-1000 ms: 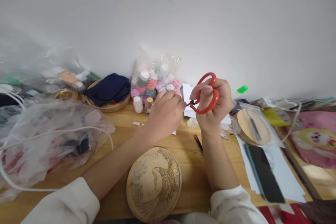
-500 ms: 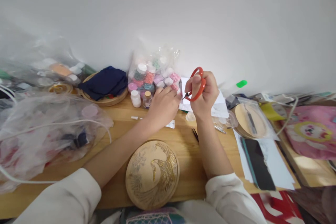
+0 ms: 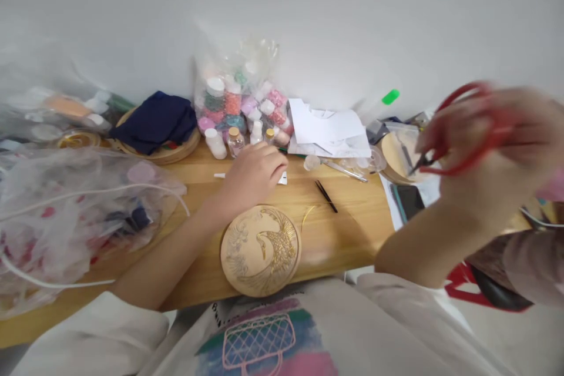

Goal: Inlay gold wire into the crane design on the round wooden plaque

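Observation:
My right hand [image 3: 506, 158], smeared by motion, is raised at the right and closed around red-handled scissors [image 3: 487, 144], whose dark tip points left. Over the table my left hand [image 3: 255, 175] has its fingers curled together; whatever they hold is hidden. A white tube [image 3: 283, 177] shows partly from behind that hand. Just below lies a round wooden board [image 3: 244, 247] with a bird outline, partly filled with gold strands. A short gold strand [image 3: 307, 214] shows beside the board's right edge, and black tweezers [image 3: 326, 196] lie further right.
Behind the left hand stand small bottles [image 3: 215, 144] and a clear bag of colored jars [image 3: 238, 100]. White papers [image 3: 328, 129] lie against the wall. A plastic bag [image 3: 83, 211] and white cable fill the left. A phone [image 3: 408, 201] lies at right, partly behind my arm.
My right hand has swung far to the right with the scissors, away from my left hand. The view has shifted, and the tweezers and a gold strand now show fully.

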The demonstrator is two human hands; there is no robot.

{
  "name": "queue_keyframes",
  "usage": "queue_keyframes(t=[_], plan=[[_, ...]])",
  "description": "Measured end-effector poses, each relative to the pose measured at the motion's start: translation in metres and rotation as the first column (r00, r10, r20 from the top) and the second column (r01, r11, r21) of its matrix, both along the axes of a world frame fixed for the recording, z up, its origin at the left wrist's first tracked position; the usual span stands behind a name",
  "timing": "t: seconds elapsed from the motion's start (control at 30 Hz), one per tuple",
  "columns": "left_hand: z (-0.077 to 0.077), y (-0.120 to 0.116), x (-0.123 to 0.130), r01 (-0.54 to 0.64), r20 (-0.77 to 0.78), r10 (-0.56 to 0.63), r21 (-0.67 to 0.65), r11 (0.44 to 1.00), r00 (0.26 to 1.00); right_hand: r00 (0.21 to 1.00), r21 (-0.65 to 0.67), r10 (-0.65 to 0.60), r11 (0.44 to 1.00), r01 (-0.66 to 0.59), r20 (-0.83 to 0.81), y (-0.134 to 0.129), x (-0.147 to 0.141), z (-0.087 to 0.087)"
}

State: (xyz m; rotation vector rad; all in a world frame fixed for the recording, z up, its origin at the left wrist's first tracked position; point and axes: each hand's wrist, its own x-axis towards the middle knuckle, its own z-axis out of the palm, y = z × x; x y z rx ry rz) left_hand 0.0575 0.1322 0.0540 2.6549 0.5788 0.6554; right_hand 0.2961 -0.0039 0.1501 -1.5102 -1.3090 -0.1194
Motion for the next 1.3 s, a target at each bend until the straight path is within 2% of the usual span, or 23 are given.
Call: queue_keyframes(t=[0.03,0.07,0.1,0.13,0.2,0.27,0.33,0.43,0.5,0.57,0.63,0.73,0.83,0.93,1.07,1.17,1.23,1.3], plan=[[-0.010,-0.003,-0.008,0.009,-0.001,-0.009,-0.021,1.000,1.000,0.996,-0.254,-0.025,0.966,0.046,0.085,-0.011,-0.001,-0.007],[-0.021,-0.006,-0.015,0.006,0.002,-0.006,-0.042,0.999,1.000,0.979,-0.546,0.002,0.830,0.110,0.202,-0.020,0.000,-0.016],[-0.032,-0.008,-0.022,-0.002,0.010,0.002,-0.061,0.998,1.000,0.953,-0.752,0.037,0.624,0.214,0.302,-0.028,0.002,-0.028],[-0.041,-0.010,-0.028,-0.016,0.015,0.017,-0.080,0.997,1.000,0.946,-0.821,0.061,0.517,0.242,0.317,-0.034,0.005,-0.041],[-0.056,-0.013,-0.035,-0.037,0.021,0.039,-0.111,0.993,0.999,0.934,-0.884,0.071,0.353,0.305,0.351,-0.041,0.013,-0.067],[-0.063,-0.014,-0.038,-0.050,0.021,0.053,-0.126,0.991,0.998,0.924,-0.888,0.057,0.302,0.346,0.379,-0.044,0.019,-0.088],[-0.065,-0.015,-0.038,-0.051,0.014,0.053,-0.130,0.990,0.998,0.910,-0.876,0.032,0.288,0.387,0.412,-0.045,0.017,-0.099],[-0.065,-0.019,-0.037,-0.041,-0.006,0.041,-0.125,0.991,0.999,0.892,-0.849,0.016,0.316,0.423,0.451,-0.044,0.001,-0.103],[-0.066,-0.020,-0.037,-0.042,-0.024,0.039,-0.117,0.992,0.999,0.903,-0.860,0.064,0.342,0.380,0.424,-0.042,-0.014,-0.104],[-0.068,-0.021,-0.038,-0.050,-0.046,0.045,-0.104,0.993,0.998,0.913,-0.878,0.104,0.337,0.340,0.393,-0.039,-0.027,-0.108],[-0.069,-0.019,-0.038,-0.058,-0.072,0.052,-0.088,0.994,0.996,0.917,-0.882,0.094,0.325,0.340,0.388,-0.038,-0.034,-0.114],[-0.071,-0.017,-0.038,-0.067,-0.110,0.059,-0.067,0.996,0.992,0.923,-0.882,0.052,0.319,0.348,0.382,-0.040,-0.037,-0.121],[-0.072,-0.014,-0.037,-0.080,-0.138,0.072,-0.053,0.995,0.988,0.929,-0.872,0.008,0.350,0.343,0.369,-0.048,-0.038,-0.124],[-0.073,-0.012,-0.036,-0.092,-0.152,0.083,-0.052,0.994,0.985,0.923,-0.844,-0.088,0.381,0.378,0.374,-0.056,-0.038,-0.124],[-0.074,-0.010,-0.035,-0.094,-0.153,0.085,-0.057,0.994,0.985,0.875,-0.805,-0.275,0.352,0.478,0.399,-0.059,-0.037,-0.125],[-0.073,-0.011,-0.035,-0.090,-0.141,0.082,-0.056,0.994,0.987,0.842,-0.786,-0.366,0.337,0.518,0.397,-0.057,-0.041,-0.123],[-0.072,-0.012,-0.035,-0.082,-0.128,0.074,-0.056,0.995,0.989,0.841,-0.775,-0.382,0.364,0.518,0.383,-0.053,-0.049,-0.120],[-0.071,-0.015,-0.035,-0.070,-0.112,0.063,-0.055,0.996,0.992,0.876,-0.775,-0.339,0.426,0.467,0.342,-0.046,-0.062,-0.115]])
